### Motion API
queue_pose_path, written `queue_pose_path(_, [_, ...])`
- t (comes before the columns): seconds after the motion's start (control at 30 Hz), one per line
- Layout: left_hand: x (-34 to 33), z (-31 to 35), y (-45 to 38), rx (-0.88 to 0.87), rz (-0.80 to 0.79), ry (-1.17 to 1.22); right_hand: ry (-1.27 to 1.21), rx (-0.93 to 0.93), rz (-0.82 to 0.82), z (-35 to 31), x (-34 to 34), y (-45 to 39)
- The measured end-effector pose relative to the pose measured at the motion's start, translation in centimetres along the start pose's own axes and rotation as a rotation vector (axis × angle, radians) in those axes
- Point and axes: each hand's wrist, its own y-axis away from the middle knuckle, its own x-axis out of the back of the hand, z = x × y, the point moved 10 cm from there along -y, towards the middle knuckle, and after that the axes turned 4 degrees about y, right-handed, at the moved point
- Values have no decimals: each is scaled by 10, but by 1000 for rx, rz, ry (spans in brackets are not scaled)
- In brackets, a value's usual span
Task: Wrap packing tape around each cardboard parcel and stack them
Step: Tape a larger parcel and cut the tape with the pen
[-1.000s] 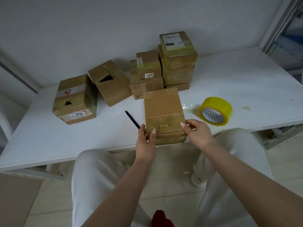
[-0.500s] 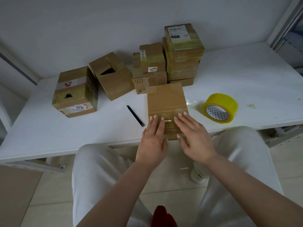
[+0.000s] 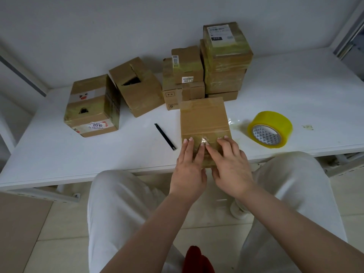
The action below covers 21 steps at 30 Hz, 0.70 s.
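Note:
A brown cardboard parcel [image 3: 203, 117] lies at the white table's front edge, with clear tape across its top. My left hand [image 3: 189, 164] and my right hand [image 3: 229, 164] rest flat on its near end, fingers spread and pressing on the tape. A yellow roll of packing tape [image 3: 270, 129] lies on the table to the right of the parcel. Behind the parcel stands a tall stack of taped parcels [image 3: 225, 60], with a lower stack of two parcels [image 3: 185, 75] to its left.
A black cutter [image 3: 165, 136] lies just left of the parcel. Two more boxes stand at the back left: a tilted one with an open flap [image 3: 137, 87] and one labelled 2010 [image 3: 92, 107]. The white table [image 3: 69, 152] meets a wall behind. My legs are under the front edge.
My hands let go of the parcel's near end and laid themselves flat on its top. The parcel now rests flat on the table, and my fingers slid a little along the tape.

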Motion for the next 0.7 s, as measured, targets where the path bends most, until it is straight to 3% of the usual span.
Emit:
queue_pose_path(0.3, [-1, 5, 2, -12, -54, -46, -109, -16, 120, 7, 16, -1])
queue_pose_path(0.7, [12, -5, 8, -59, 42, 153, -260, 27, 184, 15, 11, 8])
